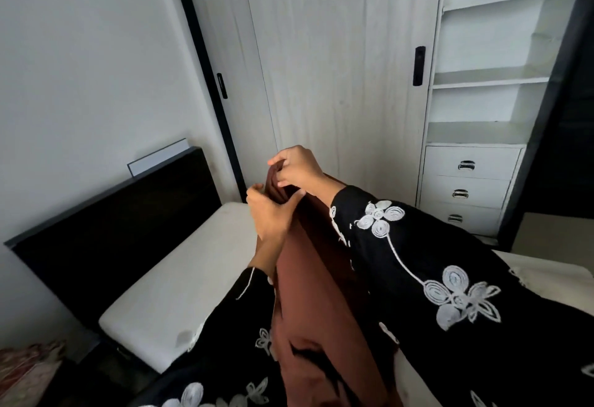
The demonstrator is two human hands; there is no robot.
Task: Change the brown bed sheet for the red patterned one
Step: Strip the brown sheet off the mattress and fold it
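Brown sheet (321,310) off the bare mattress (180,278), my left hand (270,213) and right hand (299,168) pinching its top; red patterned sheet (25,368) not yet laid, past mattress corner.

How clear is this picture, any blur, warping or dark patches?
Head view: the wide-angle lens bows the wardrobe; head view: light is dim and flat, the headboard almost featureless black; head view: the red patterned fabric at lower left is smeared, while the left hand and right hand gripping the brown sheet look fairly sharp.
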